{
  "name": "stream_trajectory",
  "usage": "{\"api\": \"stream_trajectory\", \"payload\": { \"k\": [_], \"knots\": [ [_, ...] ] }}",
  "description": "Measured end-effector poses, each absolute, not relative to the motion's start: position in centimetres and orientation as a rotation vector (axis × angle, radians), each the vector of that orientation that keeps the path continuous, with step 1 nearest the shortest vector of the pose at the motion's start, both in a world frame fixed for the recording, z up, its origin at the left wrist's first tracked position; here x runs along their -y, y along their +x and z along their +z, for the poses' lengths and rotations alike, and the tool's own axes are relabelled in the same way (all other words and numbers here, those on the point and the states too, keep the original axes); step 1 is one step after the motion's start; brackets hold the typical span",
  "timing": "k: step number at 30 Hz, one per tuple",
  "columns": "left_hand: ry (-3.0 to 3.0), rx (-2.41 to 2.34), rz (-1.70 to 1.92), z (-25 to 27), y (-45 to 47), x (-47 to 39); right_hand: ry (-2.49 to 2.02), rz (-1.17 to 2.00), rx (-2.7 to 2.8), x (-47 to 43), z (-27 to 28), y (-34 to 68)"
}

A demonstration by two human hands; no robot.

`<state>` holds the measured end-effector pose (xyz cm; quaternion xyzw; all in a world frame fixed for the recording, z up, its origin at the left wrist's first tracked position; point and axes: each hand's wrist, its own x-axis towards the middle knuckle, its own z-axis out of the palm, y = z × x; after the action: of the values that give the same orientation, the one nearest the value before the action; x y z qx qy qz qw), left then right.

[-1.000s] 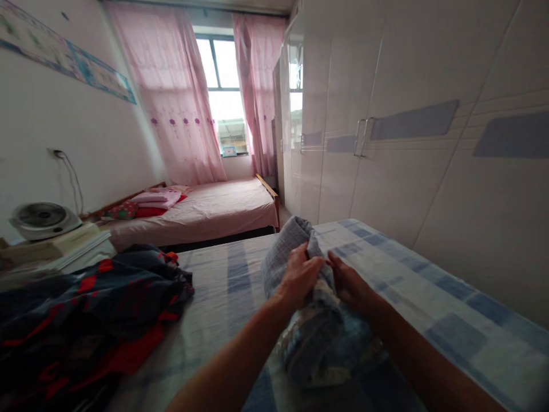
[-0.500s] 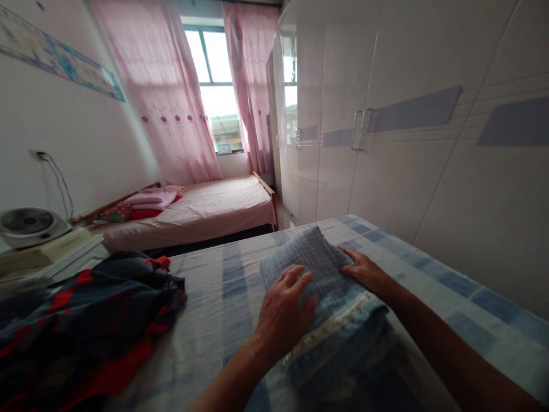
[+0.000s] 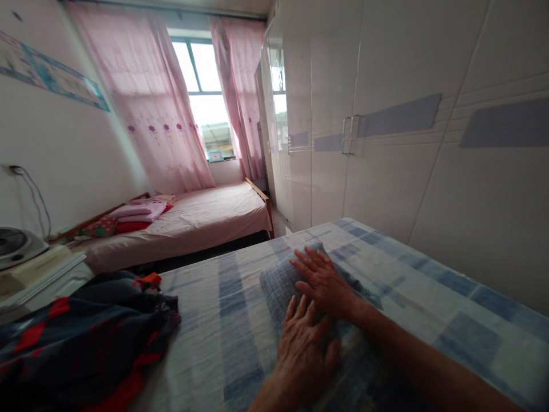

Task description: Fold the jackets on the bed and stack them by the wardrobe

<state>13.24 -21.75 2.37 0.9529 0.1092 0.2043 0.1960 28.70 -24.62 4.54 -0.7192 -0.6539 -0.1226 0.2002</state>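
A folded blue-grey garment point(image 3: 277, 286), finely checked like light denim, lies on the near bed point(image 3: 201, 320). My left hand point(image 3: 305, 343) rests flat on its near left part, fingers stretched forward. Across the top of the cloth, my right hand point(image 3: 323, 280) lies palm down with its fingers spread. Both hands touch the fabric from above, close beside each other, and neither grips it. Much of the garment's near part is hidden under my hands and forearms.
A heap of dark clothing with red patches point(image 3: 86, 337) lies at the bed's left. Behind it, a fan point(image 3: 19, 246) sits on a cabinet. A pink-covered bed point(image 3: 214, 223) stands by the window. White wardrobes point(image 3: 390, 189) line the right side.
My right hand has moved left from the garment's right edge onto its top. My left hand has shifted slightly right and down. The view has turned a little to the right.
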Motion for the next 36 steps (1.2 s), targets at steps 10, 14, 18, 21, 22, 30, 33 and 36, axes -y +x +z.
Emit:
{"api": "stream_trajectory", "payload": {
  "k": [10,14,18,21,22,30,33,36],
  "knots": [
    [2.431,-0.102,0.986,-0.6,12.3,20.4,-2.271,-0.254,1.534,23.5,-0.3,31.2],
    [2.379,-0.088,1.05,-0.7,12.3,20.1,-2.52,-0.096,1.12,25.9,-0.3,32.6],
    [2.358,-0.098,1.062,-0.9,12.6,20.1,-2.479,0.261,1.048,28.2,-0.1,34.7],
    [2.355,-0.101,1.058,-1.0,12.6,19.9,-2.356,0.397,1.054,29.2,0.8,35.9],
    [2.356,-0.098,1.056,-1.1,12.6,19.9,-2.289,0.498,1.065,29.3,1.2,36.2],
    [2.4,-0.124,0.993,-1.2,12.3,19.6,-1.947,0.837,1.069,29.2,2.7,37.3],
    [2.4,-0.135,1.01,-1.2,12.2,19.5,-1.763,0.975,0.992,29.2,3.2,36.8],
    [2.408,-0.14,1.017,-1.2,12.2,19.5,-1.51,1.207,0.848,29.2,3.8,36.3]
  ]
}}
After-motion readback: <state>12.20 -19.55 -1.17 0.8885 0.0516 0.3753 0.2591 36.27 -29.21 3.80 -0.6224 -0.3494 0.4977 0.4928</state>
